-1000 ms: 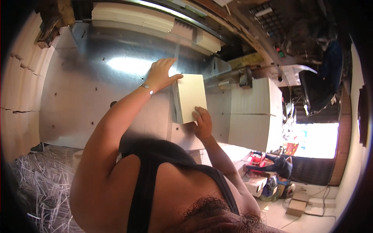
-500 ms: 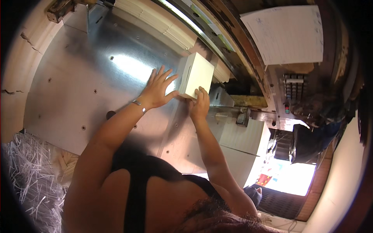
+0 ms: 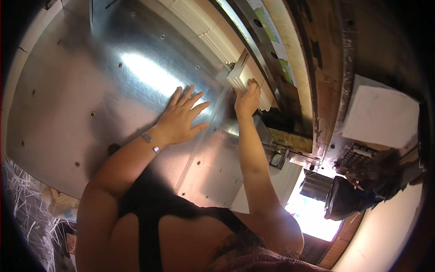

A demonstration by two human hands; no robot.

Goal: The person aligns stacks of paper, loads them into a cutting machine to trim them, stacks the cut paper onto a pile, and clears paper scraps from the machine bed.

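My left hand [image 3: 179,120] rests flat on the shiny metal table [image 3: 68,102], fingers spread and holding nothing. Farther right, my right hand [image 3: 248,100] grips the near end of a cream-white paper stack [image 3: 244,72], its fingers over the top and its thumb at the side. This stack lies against the row of pale paper stacks [image 3: 206,29] along the far side, beside the long machine beam [image 3: 267,63]. The beam and my fingers hide part of the stack.
Shredded paper strips [image 3: 34,222] heap up at the lower left, off the table edge. A white sheet [image 3: 383,115] hangs on the machine's front at right, above a keypad [image 3: 358,155]. More stacked paper [image 3: 287,179] stands right of my right forearm.
My right hand has moved the paper stack away from me, in beside the beam and the far row. My left hand has come away from the stack and stays spread on the table.
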